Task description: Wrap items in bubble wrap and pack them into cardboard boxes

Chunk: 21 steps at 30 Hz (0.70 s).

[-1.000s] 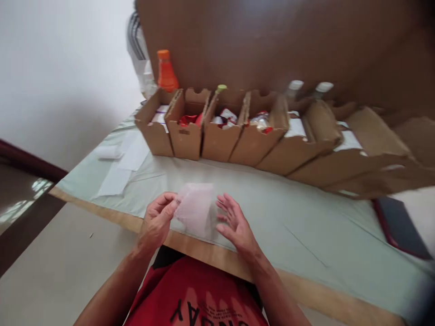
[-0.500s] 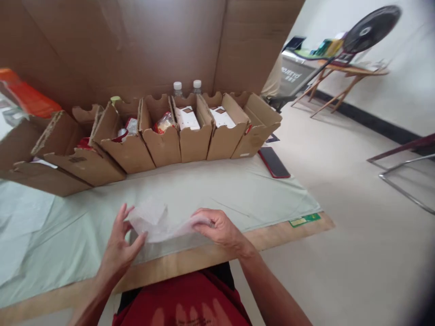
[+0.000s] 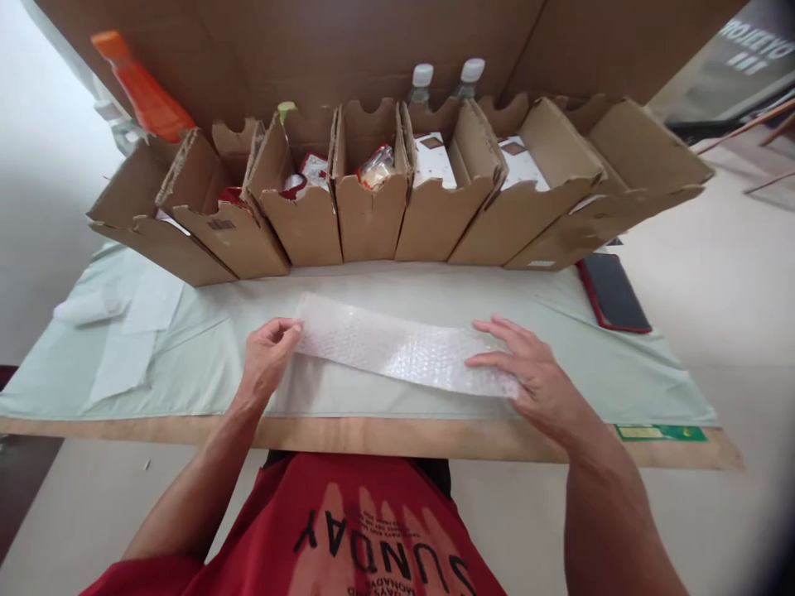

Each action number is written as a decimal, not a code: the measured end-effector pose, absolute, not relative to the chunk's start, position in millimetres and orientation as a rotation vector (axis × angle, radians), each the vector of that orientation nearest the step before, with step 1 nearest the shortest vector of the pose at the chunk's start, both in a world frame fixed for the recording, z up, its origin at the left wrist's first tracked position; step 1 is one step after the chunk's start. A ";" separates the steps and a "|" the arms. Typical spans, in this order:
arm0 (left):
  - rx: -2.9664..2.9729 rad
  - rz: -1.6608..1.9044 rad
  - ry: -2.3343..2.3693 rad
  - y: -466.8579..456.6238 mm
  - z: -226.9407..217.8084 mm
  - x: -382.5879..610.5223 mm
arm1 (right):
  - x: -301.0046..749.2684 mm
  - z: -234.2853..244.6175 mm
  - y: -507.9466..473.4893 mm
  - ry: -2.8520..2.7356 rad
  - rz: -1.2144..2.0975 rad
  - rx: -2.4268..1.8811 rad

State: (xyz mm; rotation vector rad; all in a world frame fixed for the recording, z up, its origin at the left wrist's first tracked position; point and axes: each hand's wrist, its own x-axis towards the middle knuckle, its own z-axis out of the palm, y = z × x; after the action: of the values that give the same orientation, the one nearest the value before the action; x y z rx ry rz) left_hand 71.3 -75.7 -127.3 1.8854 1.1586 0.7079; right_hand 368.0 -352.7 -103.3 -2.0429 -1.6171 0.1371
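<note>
A strip of clear bubble wrap (image 3: 397,348) lies stretched out over the pale green cloth (image 3: 373,401) in front of me. My left hand (image 3: 273,343) pinches its left end between thumb and fingers. At the other end, my right hand (image 3: 527,368) has its fingers apart and stretched over the wrap, touching it. The right thumb is hard to make out.
Several cardboard bins (image 3: 366,223) stand in a row behind the wrap, holding small packets and white boxes (image 3: 435,157). A phone (image 3: 612,294) lies to the right, white sheets (image 3: 133,339) to the left. Two bottles (image 3: 422,79) and an orange bottle (image 3: 146,91) stand behind.
The bubble wrap, crumpled between both hands before, is now spread lengthwise. My left hand has closed on its end, and my right hand has opened and moved outward. The view has turned left.
</note>
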 end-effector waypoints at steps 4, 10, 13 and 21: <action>1.981 0.758 1.307 -69.0 -134.4 43.9 | 404.3 -135.7 -382.3 -1.513 -0.139 -2.308; 2.461 0.872 0.999 -90.6 -131.8 72.6 | 369.8 -139.4 -329.5 -1.489 -0.367 -2.137; 2.652 0.579 0.637 -106.8 -136.4 110.2 | 310.5 -145.0 -257.0 -1.753 -0.219 -2.005; 2.783 0.206 0.721 -84.6 -163.5 82.0 | 342.3 -195.8 -283.0 -1.757 -0.285 -2.155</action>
State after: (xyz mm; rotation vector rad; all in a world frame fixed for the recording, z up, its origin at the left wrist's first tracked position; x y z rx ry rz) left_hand 82.0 -84.6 -163.5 2.7829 0.7213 0.2057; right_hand 342.3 -283.0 -195.8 -2.1551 -1.7569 -0.2853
